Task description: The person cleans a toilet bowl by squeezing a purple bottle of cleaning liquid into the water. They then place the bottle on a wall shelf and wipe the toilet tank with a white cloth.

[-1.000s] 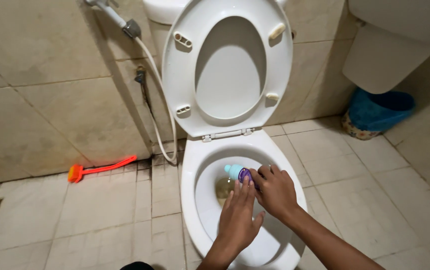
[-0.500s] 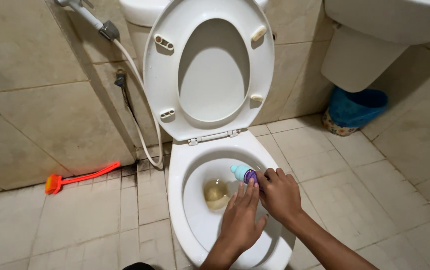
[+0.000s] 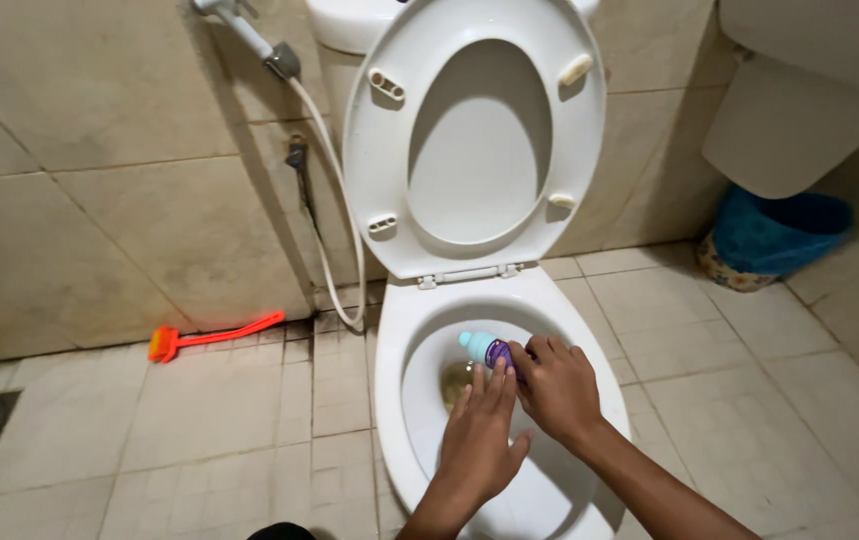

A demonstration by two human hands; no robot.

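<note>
Small bottle [image 3: 485, 349] over the bowl [image 3: 405, 400] rim is pinched by the right hand [image 3: 556, 388]; left hand [image 3: 480, 440] flat, fingers together. Probably light, slick plastic, best gripped round the body.

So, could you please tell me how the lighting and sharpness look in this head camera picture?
Head view: soft, even light, no harsh glare; a dim shadow falls on the wall tiles beside the raised toilet seat; both hands, left and right, and the small bottle are reasonably sharp; straight tile lines bend slightly toward the edges.

open bowl [image 3: 420, 400] below, raised seat [image 3: 480, 140] behind, floor [image 3: 200, 430] left free
</note>
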